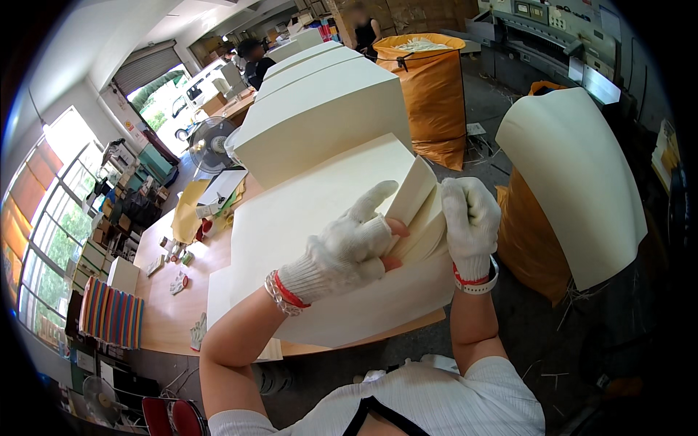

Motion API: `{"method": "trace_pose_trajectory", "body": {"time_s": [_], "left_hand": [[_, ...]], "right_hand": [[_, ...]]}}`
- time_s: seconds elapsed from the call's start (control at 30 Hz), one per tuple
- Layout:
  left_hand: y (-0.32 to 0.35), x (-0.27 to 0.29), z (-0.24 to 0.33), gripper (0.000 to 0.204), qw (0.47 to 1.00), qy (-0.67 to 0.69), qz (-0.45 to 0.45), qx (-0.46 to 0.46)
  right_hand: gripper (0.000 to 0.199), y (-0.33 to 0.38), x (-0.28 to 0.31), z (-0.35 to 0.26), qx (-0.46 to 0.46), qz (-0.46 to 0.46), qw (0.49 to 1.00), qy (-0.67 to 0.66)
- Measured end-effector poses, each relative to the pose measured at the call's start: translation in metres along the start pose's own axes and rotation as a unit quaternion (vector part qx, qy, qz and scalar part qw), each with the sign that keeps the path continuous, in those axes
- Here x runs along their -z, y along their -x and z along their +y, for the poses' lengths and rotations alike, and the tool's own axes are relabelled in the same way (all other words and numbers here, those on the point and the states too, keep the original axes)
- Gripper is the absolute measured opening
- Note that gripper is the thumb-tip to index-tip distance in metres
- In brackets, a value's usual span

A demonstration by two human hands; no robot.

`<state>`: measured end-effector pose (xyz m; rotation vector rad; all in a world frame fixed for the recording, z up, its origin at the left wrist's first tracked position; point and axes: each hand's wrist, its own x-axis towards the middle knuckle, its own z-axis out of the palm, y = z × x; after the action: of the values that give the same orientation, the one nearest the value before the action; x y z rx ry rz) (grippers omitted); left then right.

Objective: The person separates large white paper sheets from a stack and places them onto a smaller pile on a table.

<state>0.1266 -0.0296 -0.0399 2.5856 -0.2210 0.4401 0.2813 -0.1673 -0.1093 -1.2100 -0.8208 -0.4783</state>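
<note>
My left hand (345, 247), in a white knit glove with a couple of bare fingertips, rests on a stack of large cream paper sheets (291, 211). Its fingers are spread, and the bare tips press against the raised corner. At that corner, several sheets (425, 225) are bent up and fanned. My right hand (470, 221), also gloved, is closed at the right edge of these sheets and grips them. The palm side of my left hand is hidden.
Tall paper stacks (327, 102) stand behind the sheets. Right of them are an orange sack (429, 94) and a curved large sheet (574, 182) over another sack. The wooden table (167, 320) holds loose gloves (179, 283) and small jars. A fan (211, 142) stands beyond; people work farther back.
</note>
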Motion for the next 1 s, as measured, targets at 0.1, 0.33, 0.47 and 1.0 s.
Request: {"method": "trace_pose_trajectory", "body": {"time_s": [0.1, 0.33, 0.47, 1.0], "left_hand": [[0.0, -0.001, -0.009, 0.034, 0.999, 0.015, 0.004, -0.031], [-0.004, 0.001, -0.009, 0.034, 0.994, -0.072, -0.025, -0.08], [-0.002, 0.0, 0.001, 0.034, 0.998, -0.055, -0.011, -0.009], [-0.001, -0.002, -0.005, 0.034, 0.999, -0.04, -0.009, -0.032]], "right_hand": [[0.02, 0.0, 0.002, -0.003, -0.01, -0.011, 1.0, -0.007], [0.018, 0.001, 0.001, -0.002, -0.019, -0.005, 1.0, -0.01], [0.017, 0.001, 0.001, -0.002, -0.026, -0.002, 1.0, -0.004], [0.012, 0.002, 0.002, 0.005, 0.007, 0.0, 1.0, -0.006]]}}
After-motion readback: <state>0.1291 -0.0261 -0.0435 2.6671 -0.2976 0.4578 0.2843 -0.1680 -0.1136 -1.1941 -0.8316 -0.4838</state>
